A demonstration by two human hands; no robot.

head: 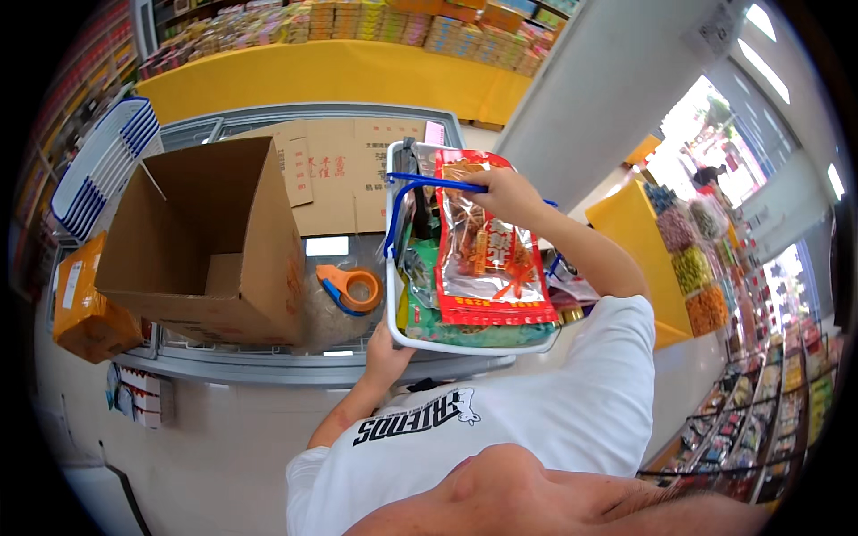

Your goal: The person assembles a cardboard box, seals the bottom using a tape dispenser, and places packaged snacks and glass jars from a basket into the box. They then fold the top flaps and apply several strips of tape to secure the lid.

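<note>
A white shopping basket (397,315) hangs before my chest, full of packaged goods. My right hand (506,191) is closed around its blue handle (425,179). Under the near left corner of the rim, my left hand (389,355) grips the basket; its fingertips are hidden. On top lies a red and clear food pouch (489,248), with a green packet (462,333) partly beneath it. To the left, an open cardboard box (208,261) stands on the glass-topped chest freezer (268,365); no contents show inside it. An orange tape dispenser (355,288) lies between box and basket.
Flattened cardboard (335,181) lies behind the open box. Stacked white and blue baskets (100,167) and a taped parcel (94,301) are at the left. A pale pillar (576,94) rises at the right, beside a yellow-draped display (630,268). Goods on shelves (744,429) fill the lower right.
</note>
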